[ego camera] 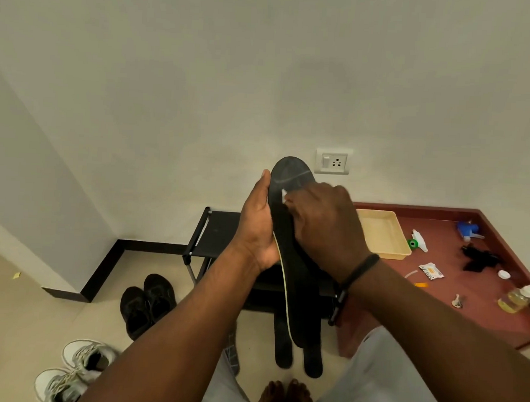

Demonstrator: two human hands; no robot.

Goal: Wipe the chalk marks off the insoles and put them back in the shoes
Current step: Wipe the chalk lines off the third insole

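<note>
My left hand [258,225] grips a black insole [291,177] by its left edge and holds it upright in front of me. Faint white chalk lines cross its upper part. My right hand [324,222] pinches a small white wipe [284,195] against the insole's face. Two more black insoles [283,352] lie on the floor below, their near ends showing. A pair of black shoes [148,302] stands on the floor to the left. A pair of white sneakers [73,372] sits at the bottom left.
A low black rack [216,232] stands against the wall behind the insole. To the right, a red ledge [455,290] carries a cream tray [384,234], spray nozzles [468,231], a wipe packet [431,271] and a bottle of yellow liquid [519,298]. My bare feet [285,395] are at the bottom.
</note>
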